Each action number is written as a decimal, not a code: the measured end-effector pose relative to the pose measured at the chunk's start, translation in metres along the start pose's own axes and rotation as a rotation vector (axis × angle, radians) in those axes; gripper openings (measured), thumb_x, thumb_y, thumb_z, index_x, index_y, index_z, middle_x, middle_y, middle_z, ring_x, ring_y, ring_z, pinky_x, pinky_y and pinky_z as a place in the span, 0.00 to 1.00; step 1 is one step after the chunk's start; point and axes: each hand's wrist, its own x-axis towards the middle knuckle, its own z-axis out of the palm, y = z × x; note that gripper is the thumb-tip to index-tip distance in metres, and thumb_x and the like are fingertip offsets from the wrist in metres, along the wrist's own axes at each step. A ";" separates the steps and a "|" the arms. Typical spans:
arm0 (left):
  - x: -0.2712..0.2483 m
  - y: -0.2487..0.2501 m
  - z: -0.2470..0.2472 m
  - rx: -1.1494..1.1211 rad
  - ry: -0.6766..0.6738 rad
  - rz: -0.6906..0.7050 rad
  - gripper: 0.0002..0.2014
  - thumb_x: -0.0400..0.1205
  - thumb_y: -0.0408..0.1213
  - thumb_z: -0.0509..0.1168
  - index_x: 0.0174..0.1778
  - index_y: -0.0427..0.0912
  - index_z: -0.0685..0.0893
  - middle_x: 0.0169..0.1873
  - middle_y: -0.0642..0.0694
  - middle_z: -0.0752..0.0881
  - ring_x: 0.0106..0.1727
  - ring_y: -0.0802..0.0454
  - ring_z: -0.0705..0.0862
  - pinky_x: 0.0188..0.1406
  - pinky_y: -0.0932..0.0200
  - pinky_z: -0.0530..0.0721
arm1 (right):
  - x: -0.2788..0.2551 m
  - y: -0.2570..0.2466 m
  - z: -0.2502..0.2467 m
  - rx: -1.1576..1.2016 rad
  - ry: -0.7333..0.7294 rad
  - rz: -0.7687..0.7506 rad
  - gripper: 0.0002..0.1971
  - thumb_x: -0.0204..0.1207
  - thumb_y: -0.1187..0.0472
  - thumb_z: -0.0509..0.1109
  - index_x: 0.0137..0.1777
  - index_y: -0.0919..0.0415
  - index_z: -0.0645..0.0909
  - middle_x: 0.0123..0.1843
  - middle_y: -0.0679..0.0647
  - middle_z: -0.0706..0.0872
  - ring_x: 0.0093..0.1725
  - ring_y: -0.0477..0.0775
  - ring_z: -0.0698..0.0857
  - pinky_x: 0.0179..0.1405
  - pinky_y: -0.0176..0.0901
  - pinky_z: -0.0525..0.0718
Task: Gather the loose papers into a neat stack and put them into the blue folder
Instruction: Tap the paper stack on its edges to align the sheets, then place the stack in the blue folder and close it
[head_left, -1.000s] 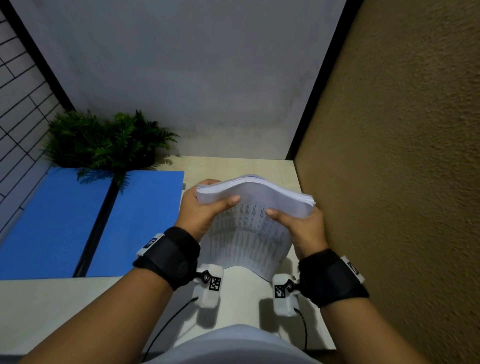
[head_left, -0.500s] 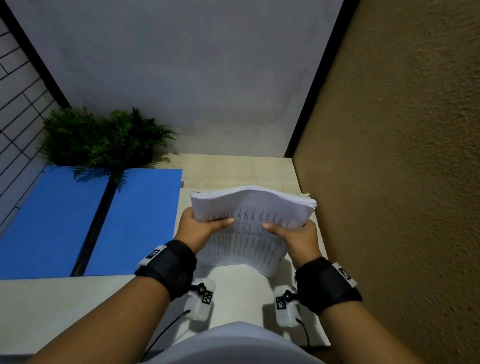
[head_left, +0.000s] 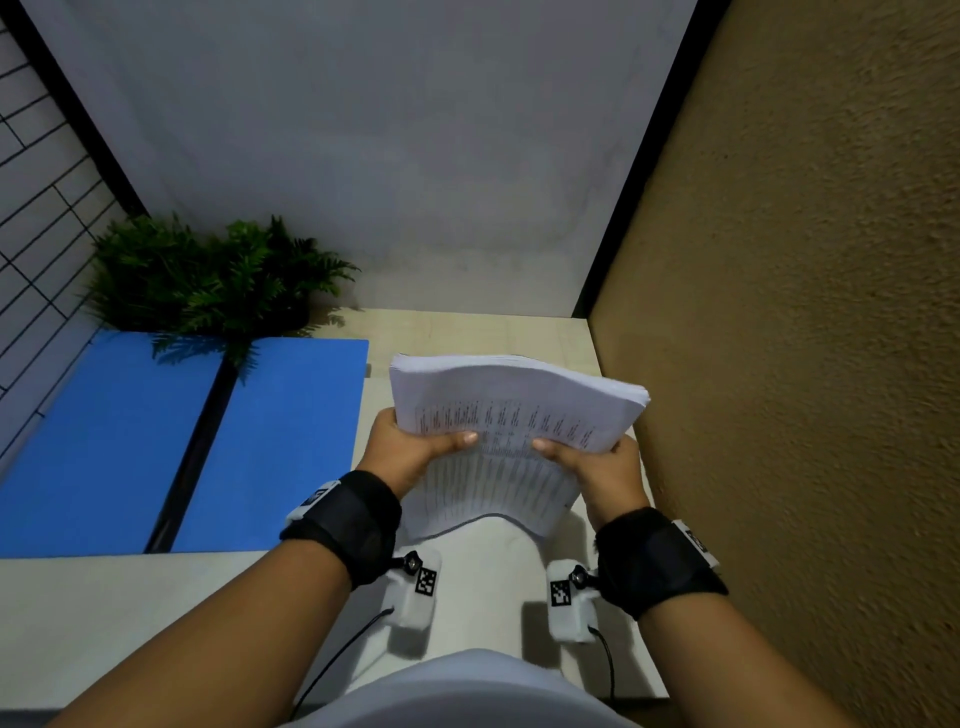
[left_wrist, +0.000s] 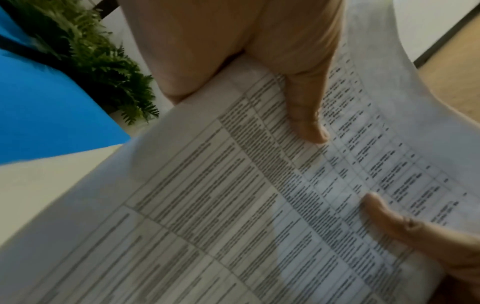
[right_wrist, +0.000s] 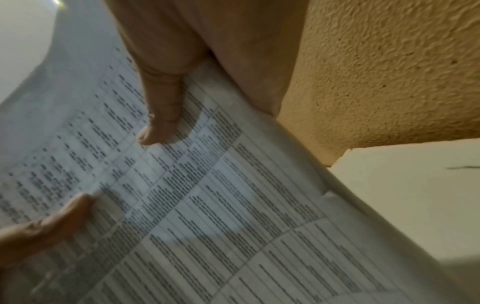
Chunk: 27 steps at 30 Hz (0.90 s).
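1. Pale desk (head_left: 156, 613) boxed in by a grey back wall (head_left: 389, 156) and a rough tan wall (head_left: 805, 364) on the right.
2. Paper stack (head_left: 519, 400), thick, printed with tables, held up off the desk near the tan wall. It bows upward in the middle; the near edge droops toward the person.
3. Left hand (head_left: 410, 452) grips the stack's left side: thumb (left_wrist: 306, 115) pressed flat on the printed top sheet, fingers hidden beneath.
4. Right hand (head_left: 597, 462) grips the right side the same way, thumb (right_wrist: 161, 123) on top, fingers out of sight under the sheets.
5. Thumb tips point toward each other, a short gap between them.
6. Blue folder (head_left: 208, 441) lies open and flat on the desk just left of the stack, dark spine down its middle; not touching the papers.
7. Green fern (head_left: 208, 280) in the far left corner, fronds hanging over the folder's far edge.
8. Black wrist straps (head_left: 353, 519) on both forearms.
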 end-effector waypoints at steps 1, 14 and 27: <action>0.001 0.002 -0.001 0.001 -0.007 0.007 0.21 0.65 0.29 0.81 0.53 0.42 0.87 0.51 0.43 0.90 0.54 0.49 0.87 0.50 0.52 0.87 | 0.001 -0.002 -0.001 0.006 -0.005 -0.012 0.20 0.57 0.73 0.84 0.48 0.59 0.87 0.51 0.59 0.92 0.55 0.61 0.89 0.54 0.59 0.89; 0.020 -0.049 -0.006 -0.032 0.042 -0.177 0.14 0.74 0.21 0.74 0.52 0.38 0.85 0.47 0.43 0.89 0.52 0.41 0.88 0.49 0.51 0.90 | 0.006 0.022 0.006 -0.092 -0.028 0.152 0.23 0.63 0.72 0.81 0.60 0.64 0.85 0.57 0.58 0.91 0.55 0.58 0.89 0.56 0.55 0.88; 0.040 -0.039 -0.091 -0.192 0.101 -0.201 0.15 0.75 0.31 0.75 0.58 0.40 0.86 0.51 0.43 0.91 0.51 0.47 0.90 0.52 0.51 0.87 | -0.007 0.057 0.039 -0.196 -0.273 0.246 0.19 0.75 0.70 0.73 0.66 0.61 0.81 0.58 0.55 0.91 0.56 0.54 0.90 0.60 0.51 0.87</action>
